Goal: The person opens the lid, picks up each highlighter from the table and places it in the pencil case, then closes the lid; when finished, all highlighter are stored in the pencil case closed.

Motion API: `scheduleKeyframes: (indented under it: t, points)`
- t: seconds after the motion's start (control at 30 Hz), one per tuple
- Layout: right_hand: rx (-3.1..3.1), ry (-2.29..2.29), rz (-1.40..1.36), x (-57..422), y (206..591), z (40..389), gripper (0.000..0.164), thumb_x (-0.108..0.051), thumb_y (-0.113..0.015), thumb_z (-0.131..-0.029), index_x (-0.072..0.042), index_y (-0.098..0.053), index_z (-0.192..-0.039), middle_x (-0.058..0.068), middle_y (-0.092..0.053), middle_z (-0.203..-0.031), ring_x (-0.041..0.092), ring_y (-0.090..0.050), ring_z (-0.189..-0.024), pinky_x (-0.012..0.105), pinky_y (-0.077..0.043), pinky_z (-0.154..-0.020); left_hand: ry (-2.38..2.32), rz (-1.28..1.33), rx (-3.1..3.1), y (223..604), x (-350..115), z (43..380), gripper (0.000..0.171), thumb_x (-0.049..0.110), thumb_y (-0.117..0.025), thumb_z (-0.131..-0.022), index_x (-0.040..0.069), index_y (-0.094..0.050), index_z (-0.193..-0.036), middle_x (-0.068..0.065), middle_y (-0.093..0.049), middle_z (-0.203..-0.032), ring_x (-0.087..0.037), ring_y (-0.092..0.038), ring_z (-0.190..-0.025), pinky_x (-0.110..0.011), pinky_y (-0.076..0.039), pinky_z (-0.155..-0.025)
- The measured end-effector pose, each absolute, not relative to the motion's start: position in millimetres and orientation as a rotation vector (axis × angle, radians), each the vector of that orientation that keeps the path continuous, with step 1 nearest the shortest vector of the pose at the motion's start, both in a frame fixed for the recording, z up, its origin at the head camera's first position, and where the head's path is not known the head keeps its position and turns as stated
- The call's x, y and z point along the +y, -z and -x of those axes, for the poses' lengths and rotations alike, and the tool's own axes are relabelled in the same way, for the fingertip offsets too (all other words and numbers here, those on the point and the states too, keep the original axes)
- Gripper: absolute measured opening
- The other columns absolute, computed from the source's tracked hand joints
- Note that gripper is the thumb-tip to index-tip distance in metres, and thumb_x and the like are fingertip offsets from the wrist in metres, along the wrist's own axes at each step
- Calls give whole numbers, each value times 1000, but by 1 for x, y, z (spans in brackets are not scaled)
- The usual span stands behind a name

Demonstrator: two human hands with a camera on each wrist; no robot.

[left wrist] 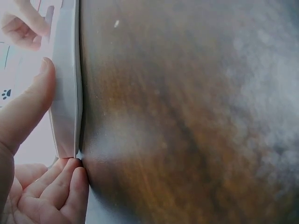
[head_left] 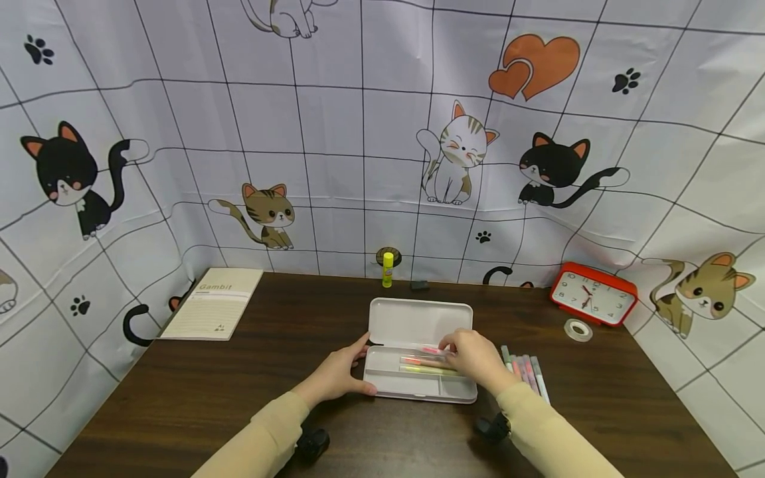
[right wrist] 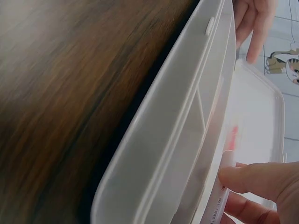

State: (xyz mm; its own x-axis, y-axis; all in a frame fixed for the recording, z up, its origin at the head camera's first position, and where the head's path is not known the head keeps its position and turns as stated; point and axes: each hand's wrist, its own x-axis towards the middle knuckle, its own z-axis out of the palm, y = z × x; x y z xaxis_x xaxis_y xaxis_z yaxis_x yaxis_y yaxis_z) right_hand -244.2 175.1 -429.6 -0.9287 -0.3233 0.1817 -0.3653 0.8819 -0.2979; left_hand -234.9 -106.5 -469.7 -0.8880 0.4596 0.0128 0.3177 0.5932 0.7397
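Observation:
An open white pencil case lies on the table with its lid tipped back. My left hand holds its left end, thumb at the front corner; in the left wrist view the fingers are bent against the end wall. Over the case's right half, my right hand pinches a pink highlighter between thumb and fingers, its pink tip pointing left. Below it, an orange highlighter and a yellow one lie in the case, their right ends partly hidden by the hand.
Several capped highlighters lie right of the case, partly behind my right forearm. A red clock and a tape roll are at the back right. A yellow glue stick stands behind the lid near a dark eraser-like block. A notepad lies back left.

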Motion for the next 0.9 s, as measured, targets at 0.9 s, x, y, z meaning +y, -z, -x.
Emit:
scheduleKeyframes:
  t: [0.9]
  points:
    - [-2906,-514,-579,157,431,245,8,-14,-76,-79,-14,-73,-86,-5,-57,-74,10,-49,-65,30,-44,-57,-1175,-655,2648,469,-106,234,107,32,-84,-70,1,-20,-151,-19,-48,-139,-32,-51,-124,-44,-45,-99]
